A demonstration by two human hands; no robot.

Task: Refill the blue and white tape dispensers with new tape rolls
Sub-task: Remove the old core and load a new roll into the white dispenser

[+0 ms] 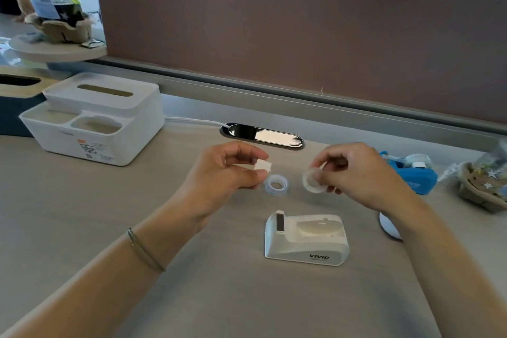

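The left hand (pixel 219 173) pinches a small white tab (pixel 262 166) between thumb and forefinger, and a tape roll (pixel 277 185) sits just below that pinch; whether the roll hangs from the tab or rests on the desk (pixel 82 214) cannot be told. The right hand (pixel 356 173) has its fingers closed around a clear tape roll (pixel 311 181), held up off the surface. Nearer the person, the white dispenser (pixel 306 237) stands upright with its cradle apparently empty. The blue dispenser (pixel 411 173) sits behind the right hand, seemingly with a roll already in it. The step looks like freeing the loose end of a new roll, so the pinch on the tab should stay firm while it peels slowly and straight, lest the tape split. Then the roll should go into the white cradle with its end feeding over the cutter. A white organiser box (pixel 93 118) stands well off to the left.
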